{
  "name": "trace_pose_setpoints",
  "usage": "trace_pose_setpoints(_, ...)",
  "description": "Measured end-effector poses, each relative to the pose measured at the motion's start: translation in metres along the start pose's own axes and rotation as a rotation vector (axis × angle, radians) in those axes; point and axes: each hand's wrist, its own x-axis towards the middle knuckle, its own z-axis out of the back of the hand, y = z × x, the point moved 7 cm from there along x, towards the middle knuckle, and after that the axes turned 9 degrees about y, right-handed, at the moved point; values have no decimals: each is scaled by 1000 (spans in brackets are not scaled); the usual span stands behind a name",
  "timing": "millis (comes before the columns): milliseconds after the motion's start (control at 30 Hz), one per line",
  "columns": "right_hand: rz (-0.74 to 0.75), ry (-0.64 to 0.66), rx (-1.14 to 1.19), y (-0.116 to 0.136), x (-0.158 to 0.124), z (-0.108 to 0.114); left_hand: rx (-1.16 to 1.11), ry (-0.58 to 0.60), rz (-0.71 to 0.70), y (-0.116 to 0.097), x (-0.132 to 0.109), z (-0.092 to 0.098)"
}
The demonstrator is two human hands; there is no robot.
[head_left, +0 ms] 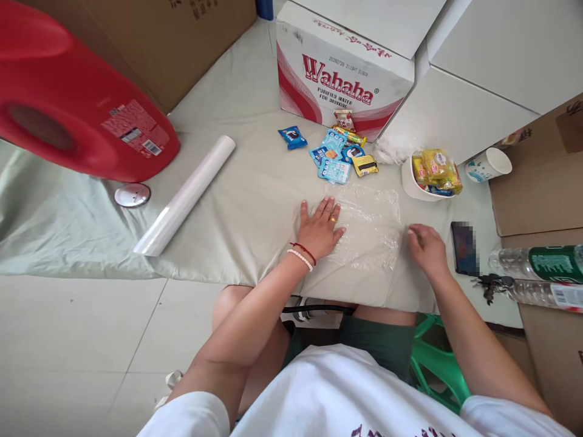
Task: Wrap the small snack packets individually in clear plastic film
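A thin, wrinkled sheet of clear plastic wrap (371, 227) lies on the cloth-covered table in front of me. My left hand (317, 233) is spread flat at the sheet's left edge, fingers pointing away from me. Just past the right edge rests my right hand (427, 246), its fingers curled in; whether anything is inside them is hidden. Beyond the sheet lies a small pile of wrapped snacks (334, 158) in blue and yellow packets, with one blue packet (293, 138) apart on the left. A roll of plastic wrap (186, 194) lies slantwise further left.
A white tub (416, 182) of yellow packets stands at right, near a tipped paper cup (489, 165), a phone (463, 246), keys (489, 284) and plastic bottles (555, 264). A Wahaha carton (341, 79) is behind. A red jug (91, 97) and round tin (132, 195) are left.
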Motion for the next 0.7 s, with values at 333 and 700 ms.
trace_pose_setpoints(333, 267, 272, -388, 127, 205, -16, 10, 14, -15, -2, -2, 0)
trace_pose_setpoints(700, 209, 417, -598, 114, 223, -18, -4, 50, -1, -4, 0, 3)
